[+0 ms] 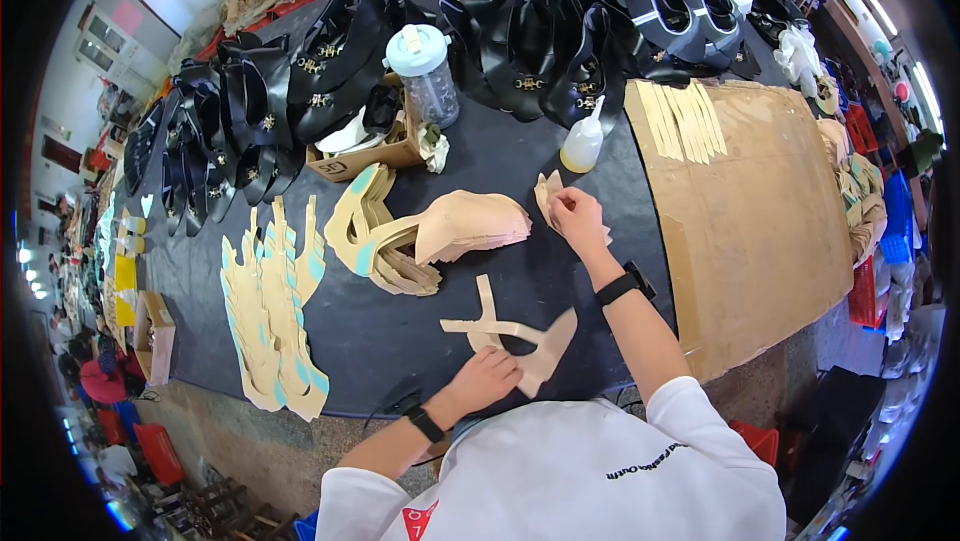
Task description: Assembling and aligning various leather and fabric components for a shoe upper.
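Observation:
Near the table's front edge, my left hand (485,378) has its fingers closed on the edge of a beige shoe-upper piece (545,349), which lies flat with strap-like arms spread out. Farther forward and to the right, my right hand (577,216) pinches at a small stack of beige cut pieces (547,187); the fingers partly hide them. Left of it rests a thick pile of beige upper pieces (470,226), some with light-blue patches. Another layered row of long beige pieces (270,306) lies farther left, also marked light blue.
Black shoes with metal buckles (340,41) crowd the table's far side. A lidded tumbler (420,66), a small carton (370,156) and a squeeze bottle of yellowish liquid (583,146) stand before them. At right, a cardboard sheet (750,251) carries several beige strips (685,121).

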`<state>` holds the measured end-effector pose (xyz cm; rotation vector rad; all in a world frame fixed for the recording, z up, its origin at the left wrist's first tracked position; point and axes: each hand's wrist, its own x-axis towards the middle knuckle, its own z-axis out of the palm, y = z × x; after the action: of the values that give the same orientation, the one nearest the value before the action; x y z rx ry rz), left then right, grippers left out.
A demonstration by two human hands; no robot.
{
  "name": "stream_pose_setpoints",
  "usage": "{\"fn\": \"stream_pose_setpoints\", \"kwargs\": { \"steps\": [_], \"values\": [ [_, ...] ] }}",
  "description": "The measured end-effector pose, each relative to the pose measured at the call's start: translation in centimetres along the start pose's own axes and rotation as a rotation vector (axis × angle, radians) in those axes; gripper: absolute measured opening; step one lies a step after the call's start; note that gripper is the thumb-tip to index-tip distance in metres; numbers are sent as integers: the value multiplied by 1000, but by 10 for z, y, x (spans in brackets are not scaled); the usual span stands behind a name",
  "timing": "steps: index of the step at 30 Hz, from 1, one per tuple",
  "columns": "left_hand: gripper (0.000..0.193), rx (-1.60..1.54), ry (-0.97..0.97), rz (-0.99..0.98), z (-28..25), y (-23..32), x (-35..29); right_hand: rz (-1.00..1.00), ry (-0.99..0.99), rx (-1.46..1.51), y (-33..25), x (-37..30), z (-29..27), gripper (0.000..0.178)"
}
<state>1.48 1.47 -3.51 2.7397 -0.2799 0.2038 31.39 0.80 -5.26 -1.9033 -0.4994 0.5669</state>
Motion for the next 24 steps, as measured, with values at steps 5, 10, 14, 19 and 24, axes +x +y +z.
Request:
{"fn": "stream_pose_setpoints", "kwargs": {
  "steps": [5, 10, 14, 19, 24],
  "values": [
    [15, -44, -44, -220, -44, -35, -78, -121, 163, 8, 11, -2, 7, 12],
    [32, 106, -124, -418, -98, -54, -106, -140, 19, 33, 14, -9, 9, 16],
    [29, 38, -397, -467, -104, -47, -112, -112, -68, 21, 3, -16, 10, 17],
    [12, -274, -400, -630, -136, -53, -107, -164, -78, 43, 17, -12, 2, 17],
    [14, -88, -126, -741, -90, -54, -59, -339, -42, -107, 12, -24, 7, 15]
  ]
}}
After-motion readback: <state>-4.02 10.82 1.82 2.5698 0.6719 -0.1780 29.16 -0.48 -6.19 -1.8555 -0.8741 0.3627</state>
